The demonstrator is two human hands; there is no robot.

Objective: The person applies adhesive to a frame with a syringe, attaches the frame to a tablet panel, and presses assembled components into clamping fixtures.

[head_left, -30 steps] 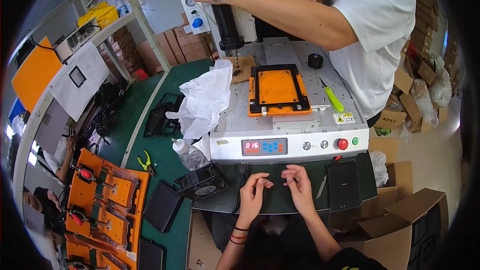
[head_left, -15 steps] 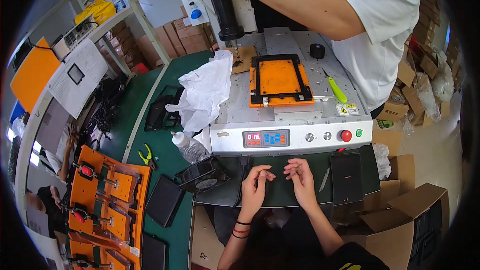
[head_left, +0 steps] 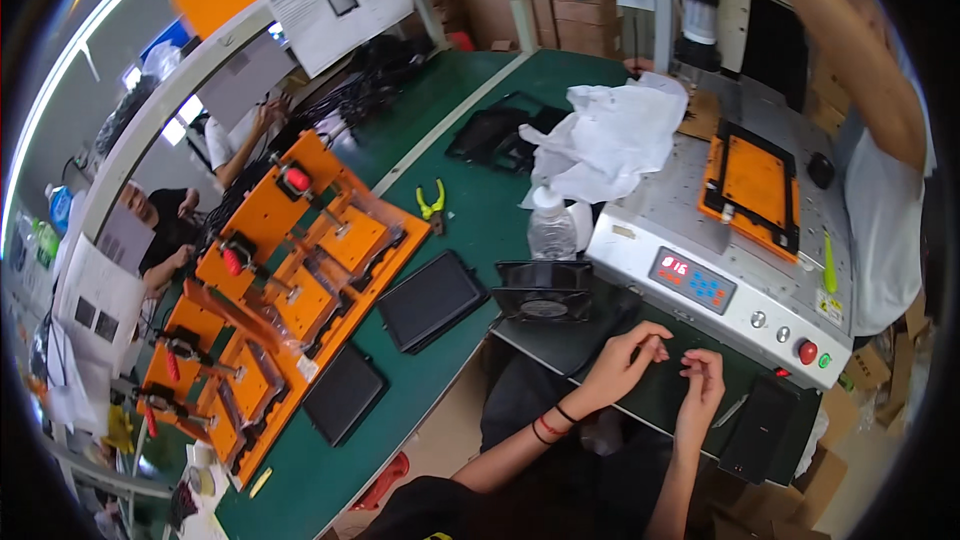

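Seen from above, through a wide bending lens. Left hand (head_left: 622,360) and right hand (head_left: 702,380) close together over a dark flat panel (head_left: 660,390) lying on the green worktop (head_left: 470,210), just in front of a grey machine (head_left: 720,270) with a red display, knobs and a red button. Left fingers (head_left: 655,335) curled, tips pinched as if on something thin at the panel's upper face; too small to tell what, if anything, is gripped. Right fingers (head_left: 705,360) bent loosely above the panel, apparently not clenched on anything. Panel laid flat and near the body, probably so both hands can work on its surface.

On the machine's top, an orange fixture with a black frame (head_left: 752,190), flat under a black vertical column (head_left: 698,10). A second person's arm (head_left: 860,50) reaching across from the right. Beside the machine, a clear plastic bottle (head_left: 550,230), a crumpled white cloth (head_left: 610,140) and a small black fan (head_left: 545,290). Further left, orange jigs with red-handled clamps (head_left: 280,280), two black tablet-shaped panels (head_left: 430,300) and yellow-handled pliers (head_left: 432,202). Other workers seated beyond the far left edge.
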